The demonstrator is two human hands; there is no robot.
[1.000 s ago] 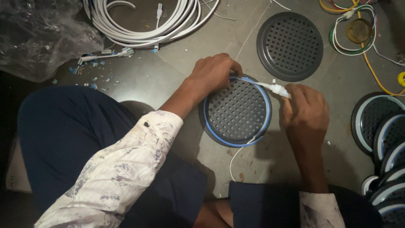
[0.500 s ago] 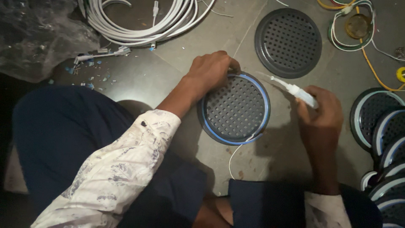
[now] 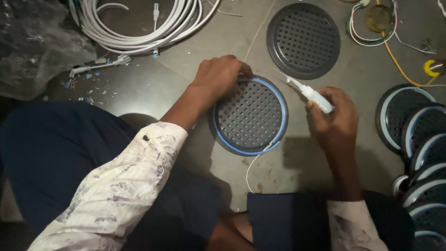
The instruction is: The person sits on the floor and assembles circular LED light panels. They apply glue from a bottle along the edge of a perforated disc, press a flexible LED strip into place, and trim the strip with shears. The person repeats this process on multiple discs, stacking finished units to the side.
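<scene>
A round perforated grey disc (image 3: pixel 251 116) with a pale blue strip around its rim lies on the floor in front of me. My left hand (image 3: pixel 218 76) rests on the disc's upper left edge and presses the strip there. To the right of the disc, my right hand (image 3: pixel 337 118) holds a small white tube (image 3: pixel 313 96) with a thin nozzle that points up and left, lifted off the rim. A thin white wire (image 3: pixel 253 165) trails from the disc's lower edge toward me.
A second perforated disc (image 3: pixel 303 39) without a strip lies beyond. A stack of discs with pale rims (image 3: pixel 420 139) sits at the right edge. Coiled white tubing (image 3: pixel 134 28) and a crumpled clear plastic bag (image 3: pixel 32 46) are at top left; wires (image 3: pixel 399 51) at top right.
My right hand has drawn the white tube away from the disc's upper right rim, out to the right. My left hand has stayed on the upper left edge.
</scene>
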